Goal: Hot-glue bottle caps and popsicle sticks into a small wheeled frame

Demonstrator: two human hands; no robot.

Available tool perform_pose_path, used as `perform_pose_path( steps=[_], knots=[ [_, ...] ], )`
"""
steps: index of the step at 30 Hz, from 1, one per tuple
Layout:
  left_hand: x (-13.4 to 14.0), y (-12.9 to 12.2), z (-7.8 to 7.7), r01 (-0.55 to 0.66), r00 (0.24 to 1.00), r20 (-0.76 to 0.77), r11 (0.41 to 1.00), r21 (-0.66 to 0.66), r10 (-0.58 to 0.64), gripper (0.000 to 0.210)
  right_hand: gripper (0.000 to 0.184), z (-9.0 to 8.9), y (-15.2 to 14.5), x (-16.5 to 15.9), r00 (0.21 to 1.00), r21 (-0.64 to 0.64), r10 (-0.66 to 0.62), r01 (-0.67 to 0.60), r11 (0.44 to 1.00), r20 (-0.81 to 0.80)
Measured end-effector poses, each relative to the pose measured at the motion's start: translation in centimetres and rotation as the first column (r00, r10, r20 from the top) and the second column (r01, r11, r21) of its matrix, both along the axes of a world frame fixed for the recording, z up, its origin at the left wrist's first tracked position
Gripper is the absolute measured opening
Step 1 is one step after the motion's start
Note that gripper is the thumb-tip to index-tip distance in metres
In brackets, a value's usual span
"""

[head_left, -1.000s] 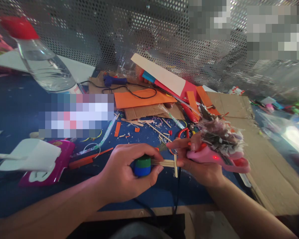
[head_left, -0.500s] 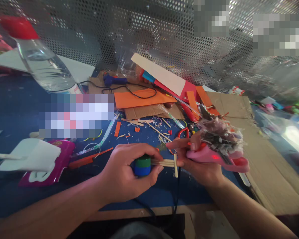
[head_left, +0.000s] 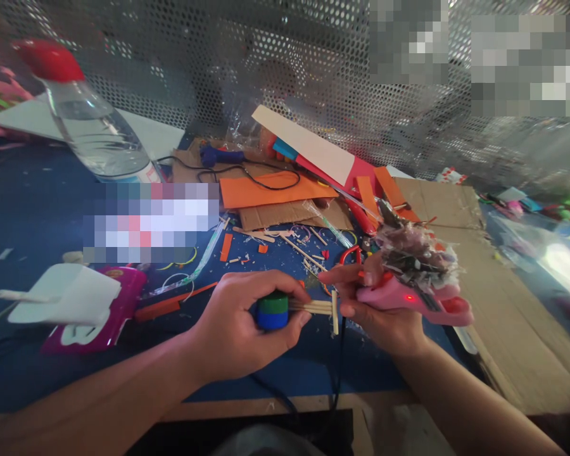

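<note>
My left hand (head_left: pixel 247 329) is closed around a small wooden-stick piece (head_left: pixel 320 308) with green and blue bottle caps (head_left: pixel 272 310) at its near end. A short crosswise stick (head_left: pixel 335 313) caps the far end of the sticks. Opposite it, my right hand (head_left: pixel 384 316) grips a pink hot glue gun (head_left: pixel 408 296) with a lit red light. Its front lies among the right fingers, close to the crosswise stick, and its tip is hidden. A dark cord (head_left: pixel 341 361) hangs below. Fluffy, stringy scraps (head_left: pixel 418 250) appear just behind the gun.
On the blue table lie stick scraps (head_left: pixel 308 259), orange sheets (head_left: pixel 275 190) and a blue corded tool (head_left: pixel 221 156). Water bottle (head_left: pixel 102 136), white charger (head_left: pixel 69 292) and magenta case (head_left: pixel 128 291) stand left. Cardboard (head_left: pixel 513 304) covers the right; perforated mesh (head_left: pixel 218 69) rises behind.
The view has shifted slightly, so the bottle and charger sit a little further right. My right thumb has eased slightly away from the crosswise stick; both holds stay the same.
</note>
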State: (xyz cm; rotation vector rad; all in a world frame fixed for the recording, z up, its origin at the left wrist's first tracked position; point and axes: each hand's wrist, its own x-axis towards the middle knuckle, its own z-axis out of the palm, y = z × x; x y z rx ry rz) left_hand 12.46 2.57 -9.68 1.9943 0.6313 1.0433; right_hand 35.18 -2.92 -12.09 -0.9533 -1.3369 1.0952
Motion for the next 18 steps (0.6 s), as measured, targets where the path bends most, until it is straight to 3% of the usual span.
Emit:
perform_pose_path(
  steps=[18],
  knots=[
    [-0.02, -0.06, -0.06, 0.007, 1.000, 0.018, 1.000, 0.009, -0.007, 0.009, 0.038, -0.07, 0.11, -0.16, 1.000, -0.009, 0.008, -0.008, 1.000, 0.020]
  ],
)
